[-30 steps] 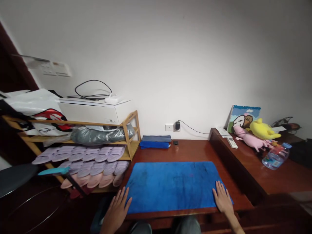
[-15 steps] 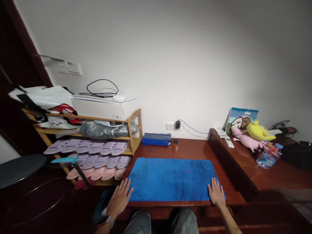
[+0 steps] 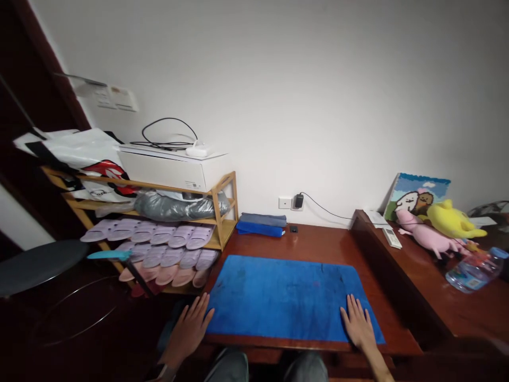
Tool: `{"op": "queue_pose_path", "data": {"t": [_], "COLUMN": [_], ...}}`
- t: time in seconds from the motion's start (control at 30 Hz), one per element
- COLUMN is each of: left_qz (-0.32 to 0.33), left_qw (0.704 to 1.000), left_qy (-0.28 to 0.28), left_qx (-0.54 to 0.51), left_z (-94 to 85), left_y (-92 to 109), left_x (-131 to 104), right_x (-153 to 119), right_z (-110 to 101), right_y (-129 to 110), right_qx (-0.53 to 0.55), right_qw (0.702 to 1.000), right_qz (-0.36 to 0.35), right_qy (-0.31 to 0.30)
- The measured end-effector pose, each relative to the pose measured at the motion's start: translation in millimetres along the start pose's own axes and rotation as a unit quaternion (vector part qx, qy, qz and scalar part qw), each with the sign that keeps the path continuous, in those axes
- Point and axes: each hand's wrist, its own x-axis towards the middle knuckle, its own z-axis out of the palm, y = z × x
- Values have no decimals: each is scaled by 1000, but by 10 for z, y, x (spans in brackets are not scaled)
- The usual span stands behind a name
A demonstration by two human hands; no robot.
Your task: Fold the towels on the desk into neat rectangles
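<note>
A blue cloth (image 3: 282,297) with dark smudges lies spread flat on the reddish-brown table (image 3: 318,241). My left hand (image 3: 190,324) is by the cloth's left front corner, fingers spread, its thumb side close to the cloth edge. Near the right front corner my right hand (image 3: 358,322) lies flat on the cloth with its fingers apart. Neither hand holds anything. Behind the cloth, against the wall, sit a folded blue cloth (image 3: 260,229) and a grey one (image 3: 264,219).
At left stands a wooden rack (image 3: 218,212) with slippers (image 3: 159,233) and a white box (image 3: 167,167), beside a dark stool (image 3: 43,262). A raised surface at right bears plush toys (image 3: 453,219), a plastic bottle (image 3: 475,273) and a remote (image 3: 392,238). A plugged-in adapter (image 3: 299,200) trails a cable.
The view has shifted and tilted slightly, so the right-hand objects appear farther right. Both hands remain at the cloth's front corners, still spread.
</note>
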Motion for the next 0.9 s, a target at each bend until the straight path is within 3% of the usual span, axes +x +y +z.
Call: {"op": "queue_pose_path", "data": {"t": [0.1, 0.2, 0.3, 0.37, 0.43, 0.5, 0.57, 0.63, 0.73, 0.8, 0.9], "left_qz": [-31, 15, 82, 96, 105, 116, 108, 68, -14, -36, -33], "left_qw": [998, 1000, 994, 993, 992, 991, 991, 995, 998, 998, 998], "left_qy": [33, -13, -65, -73, -74, -73, -73, -74, -55, -41, -33], "left_qx": [42, 21, -6, -9, -8, -6, -2, 6, 24, 30, 32], "left_z": [-56, 65, 421, 718, 964, 1088, 1060, 909, 610, 468, 406], "left_y": [227, 752, 1340, 1625, 1762, 1731, 1530, 1184, 570, 253, 57], "left_x": [373, 993, 1588, 1859, 2008, 2048, 2008, 1921, 1768, 1690, 1635], "right_x": [177, 421, 661, 791, 881, 932, 972, 1038, 1207, 1333, 1464], "right_z": [-76, -195, -221, -158, -47, 69, 144, 155, 82, 22, -16], "right_y": [-240, -922, -1789, -2264, -2569, -2677, -2578, -2264, -1450, -837, -184], "right_qx": [10, 51, 88, 94, 95, 92, 87, 72, 25, -15, -43], "right_qw": [998, 989, 970, 960, 955, 954, 955, 962, 984, 996, 998], "right_qz": [-42, -127, -222, -263, -282, -286, -282, -262, -178, -78, 4], "right_qy": [37, 59, 52, 37, 20, 7, 3, -1, -19, -29, -36]}}
